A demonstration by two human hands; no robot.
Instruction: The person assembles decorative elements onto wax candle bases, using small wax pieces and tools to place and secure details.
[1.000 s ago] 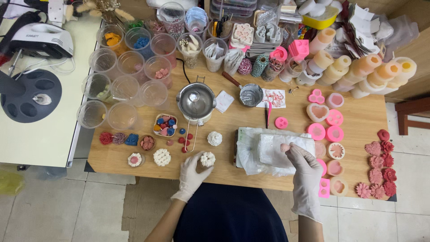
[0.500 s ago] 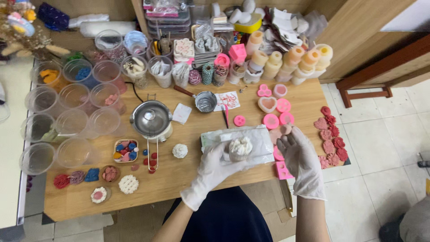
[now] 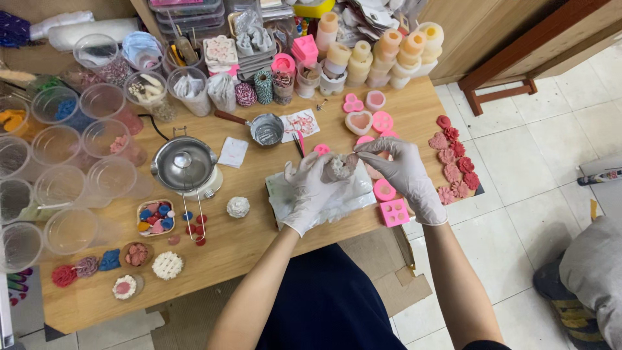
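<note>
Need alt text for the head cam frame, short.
Two white-gloved hands, left hand and right hand, hold a small white flower-shaped candle together above a wooden table crowded with pink moulds, plastic cups and a metal pot.

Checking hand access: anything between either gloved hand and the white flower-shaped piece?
Nothing visible. The left hand cups the white flower-shaped piece from below, and the right hand pinches it from the right side. Both touch it directly, above the white plastic-wrapped block on the table.

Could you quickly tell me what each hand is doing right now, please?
Left hand: closed around a white flower-shaped candle.
Right hand: fingertips pinching the top of the same candle.
</note>
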